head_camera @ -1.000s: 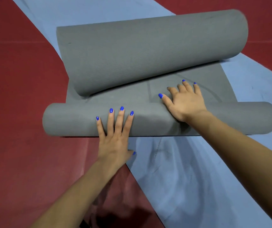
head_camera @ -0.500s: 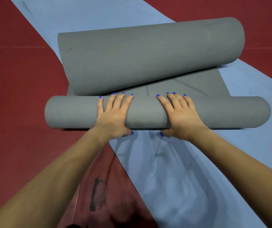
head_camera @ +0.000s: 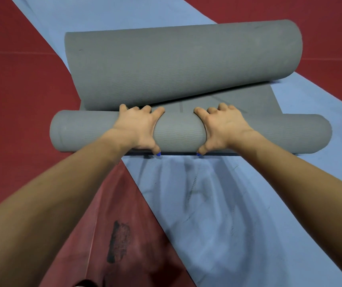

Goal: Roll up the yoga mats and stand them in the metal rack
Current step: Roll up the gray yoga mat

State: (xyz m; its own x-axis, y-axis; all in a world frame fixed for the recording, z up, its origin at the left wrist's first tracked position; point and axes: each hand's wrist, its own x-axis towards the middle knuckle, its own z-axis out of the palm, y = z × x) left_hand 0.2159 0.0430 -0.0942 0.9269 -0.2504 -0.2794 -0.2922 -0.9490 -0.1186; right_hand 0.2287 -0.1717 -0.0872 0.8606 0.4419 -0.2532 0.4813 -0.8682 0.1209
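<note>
A grey yoga mat (head_camera: 178, 133) lies across the floor, its near end wound into a tight roll. Its far end (head_camera: 182, 63) curls up in a big loose roll, with a short flat stretch between the two. My left hand (head_camera: 137, 127) grips the near roll left of centre, fingers curled over the top and thumb under the near side. My right hand (head_camera: 222, 127) grips it the same way right of centre. No metal rack is in view.
A blue yoga mat (head_camera: 217, 214) lies flat under the grey one and runs diagonally from far left to near right. Red floor (head_camera: 21, 100) surrounds both, with a dark smudge (head_camera: 118, 241) near me.
The near roll has rolled farther from me and grown thicker. Both hands went from flat on top to curled around it, and the flat stretch between the two rolls has shrunk.
</note>
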